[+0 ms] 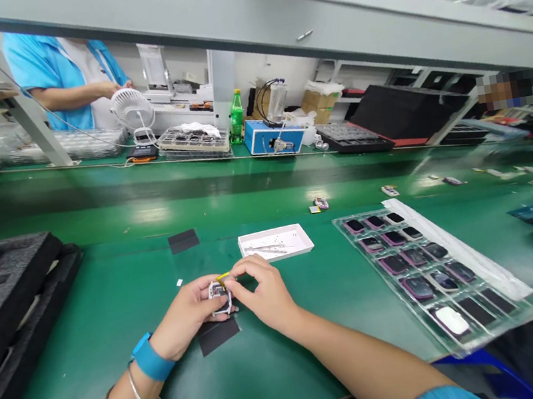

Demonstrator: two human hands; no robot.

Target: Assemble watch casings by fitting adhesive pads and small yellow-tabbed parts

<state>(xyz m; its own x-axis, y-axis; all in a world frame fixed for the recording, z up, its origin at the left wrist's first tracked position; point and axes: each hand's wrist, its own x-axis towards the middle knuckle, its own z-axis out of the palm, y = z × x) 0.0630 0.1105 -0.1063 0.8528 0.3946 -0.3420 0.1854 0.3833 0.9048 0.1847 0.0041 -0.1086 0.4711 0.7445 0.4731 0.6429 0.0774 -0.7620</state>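
L hand clamped on white device frame at bottom centre, R hand pinching its yellow tab, blister tray at right looks full.

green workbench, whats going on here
At the green workbench, a person's left hand holds a small white-framed electronic part while the right hand pinches a yellow tab at its edge. Tweezers lie in a white tray beyond the hands, a clear tray of small dark-faced devices sits to the right, and a black foam tray lies to the left. Across the bench, a co-worker stands near a small white fan.
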